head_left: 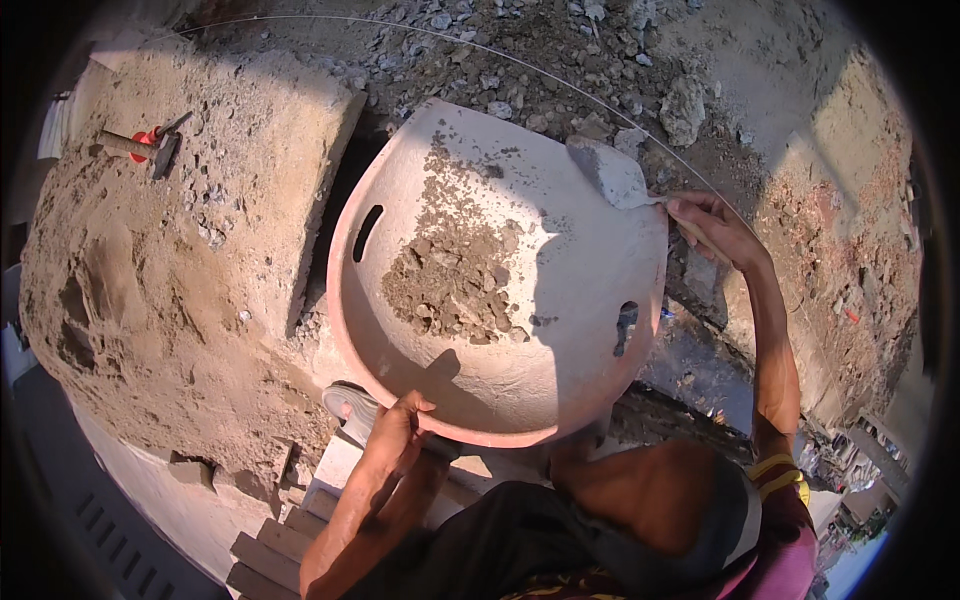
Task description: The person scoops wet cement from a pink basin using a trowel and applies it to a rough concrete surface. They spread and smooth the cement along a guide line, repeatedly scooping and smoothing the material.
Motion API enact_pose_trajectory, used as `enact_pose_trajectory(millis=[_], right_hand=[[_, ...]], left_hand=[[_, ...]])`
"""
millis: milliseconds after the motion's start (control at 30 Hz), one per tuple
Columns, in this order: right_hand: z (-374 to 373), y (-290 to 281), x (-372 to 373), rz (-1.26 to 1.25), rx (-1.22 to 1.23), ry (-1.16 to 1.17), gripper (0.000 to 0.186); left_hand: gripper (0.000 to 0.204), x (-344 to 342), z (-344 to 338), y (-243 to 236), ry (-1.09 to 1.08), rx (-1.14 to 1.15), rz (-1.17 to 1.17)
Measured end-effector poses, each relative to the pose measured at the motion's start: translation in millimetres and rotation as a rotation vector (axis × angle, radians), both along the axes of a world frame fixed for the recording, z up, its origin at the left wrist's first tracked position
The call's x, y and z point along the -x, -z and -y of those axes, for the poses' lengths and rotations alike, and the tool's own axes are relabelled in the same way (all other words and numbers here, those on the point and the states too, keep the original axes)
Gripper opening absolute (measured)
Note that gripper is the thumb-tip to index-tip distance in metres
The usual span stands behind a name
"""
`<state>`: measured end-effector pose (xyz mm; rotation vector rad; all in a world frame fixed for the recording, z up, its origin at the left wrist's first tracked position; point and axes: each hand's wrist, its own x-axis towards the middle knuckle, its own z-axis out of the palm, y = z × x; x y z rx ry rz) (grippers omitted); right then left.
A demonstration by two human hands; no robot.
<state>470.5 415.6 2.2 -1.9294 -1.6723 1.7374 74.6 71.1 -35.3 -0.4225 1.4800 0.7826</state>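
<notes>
The wide basin (590, 270) sat in the middle, stiff by my guess, weighted by rubble (455, 290), best lifted by its slotted sides. The left hand (400, 425) had fingers hooked over its near rim; the right hand (715, 225), far right, gripped a trowel (612, 175).

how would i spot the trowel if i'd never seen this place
Start with the big pale pan in the middle of the view, rounded on the near side. Go to its upper right edge, where the person's right hand grips the trowel. Its broad, flat, pale grey blade with a handle sets it apart from the lumpy rubble just beyond.
</notes>
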Motion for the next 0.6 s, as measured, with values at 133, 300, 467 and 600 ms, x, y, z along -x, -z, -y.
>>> enact_pose_trajectory(millis=[133,300,467,600], right_hand=[[-39,16,34,0.009,-0.168,-0.025,0.043],[-64,34,68,-0.136,-0.291,-0.012,0.046],[-23,8,66,-0.128,-0.400,-0.009,0.053],[16,-32,48,-0.163,-0.127,-0.143,0.047]], left_hand=[[0.008,-2,1,7,-0.034,-0.074,0.019],[0.007,-6,-8,1,0.007,-0.049,-0.020],[0.006,-1,-8,-4,0.066,-0.034,0.019],[0.005,5,-3,-3,0.106,-0.037,0.030]])
